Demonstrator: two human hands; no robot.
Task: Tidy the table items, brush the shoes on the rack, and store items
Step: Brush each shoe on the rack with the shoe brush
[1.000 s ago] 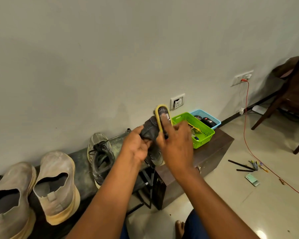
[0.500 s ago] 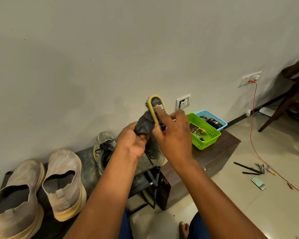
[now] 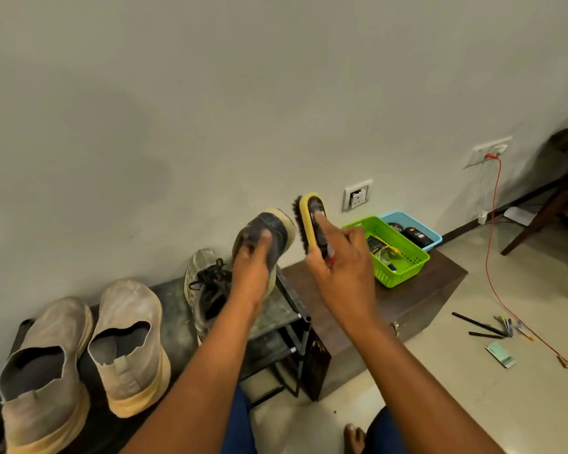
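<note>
My left hand (image 3: 251, 273) grips a dark grey shoe (image 3: 269, 231) with a pale sole, held toe-up above the shoe rack (image 3: 171, 309). My right hand (image 3: 338, 263) holds a yellow-backed shoe brush (image 3: 309, 221) upright, its dark bristles facing the shoe's sole with a small gap between them. The matching dark laced shoe (image 3: 207, 283) lies on the rack just below. Two beige slip-on shoes (image 3: 128, 348) (image 3: 43, 375) sit at the rack's left end.
A dark wooden table (image 3: 417, 299) stands right of the rack, bearing a green basket (image 3: 404, 273) and a blue basket (image 3: 430, 235) with small items. Pens (image 3: 492, 326) and a card (image 3: 502, 355) lie on the floor. An orange cable (image 3: 492, 244) runs from a wall socket. A chair (image 3: 558, 204) stands far right.
The brush has come off the shoe and now stands slightly apart to its right. The shoe has been turned so its toe and sole point up. The view shifted left.
</note>
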